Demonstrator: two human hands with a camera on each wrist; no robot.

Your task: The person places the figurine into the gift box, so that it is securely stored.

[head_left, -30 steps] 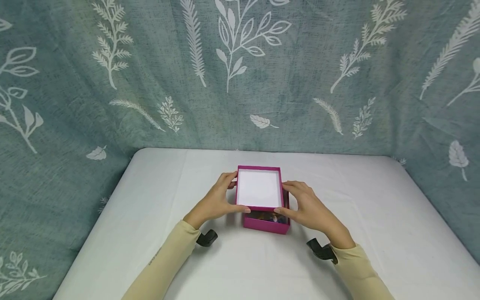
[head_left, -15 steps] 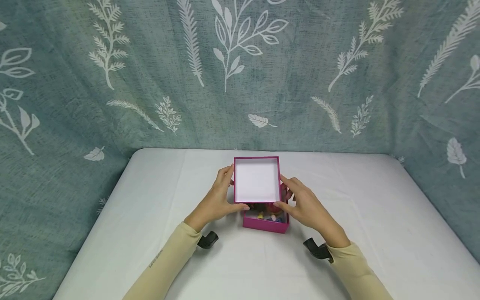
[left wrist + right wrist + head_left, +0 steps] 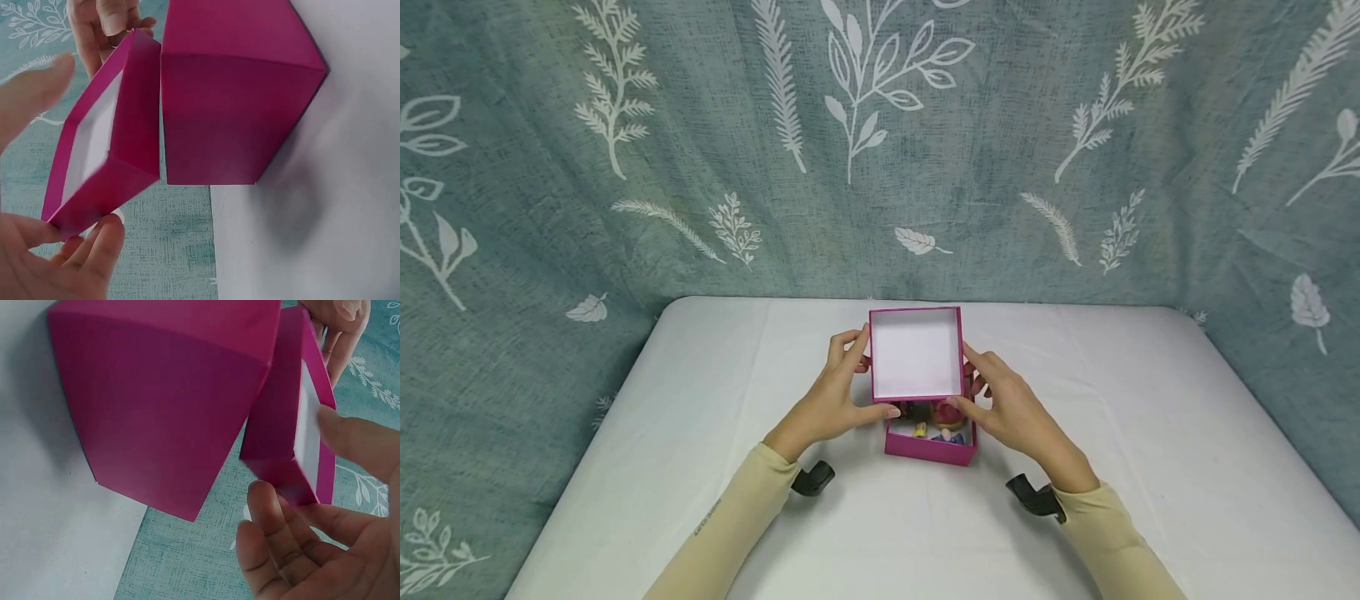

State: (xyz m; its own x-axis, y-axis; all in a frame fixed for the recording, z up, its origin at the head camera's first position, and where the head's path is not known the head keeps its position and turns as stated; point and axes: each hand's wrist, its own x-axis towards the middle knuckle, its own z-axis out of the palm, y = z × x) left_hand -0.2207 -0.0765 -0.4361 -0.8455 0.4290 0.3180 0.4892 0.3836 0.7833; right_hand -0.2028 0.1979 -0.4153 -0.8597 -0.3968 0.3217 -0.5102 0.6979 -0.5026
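Note:
A magenta box lid (image 3: 917, 354) is tipped up, its white inside toward the head camera. My left hand (image 3: 831, 400) holds the lid's left side between thumb and fingers. On the opposite side, my right hand (image 3: 1018, 412) grips it in the same manner. Below stands the matching magenta box (image 3: 929, 450), uncovered at the front, with small toy-like items inside: a red and tan rounded one (image 3: 949, 415), a yellow one (image 3: 921, 430) and bluish ones. The lid hides the back of the box. In the left wrist view, a thin gap separates the lid (image 3: 134, 106) from the box (image 3: 231, 119).
A white-covered table (image 3: 1150, 417) lies all around the box. Behind it hangs a green-blue cloth (image 3: 1000, 150) with white leaf prints. Black wrist mounts (image 3: 814, 479) sit at both sleeves.
Both hands have raised the lid up and away toward the back. More of the box's inside and its small toys shows at the front. The box stays in place.

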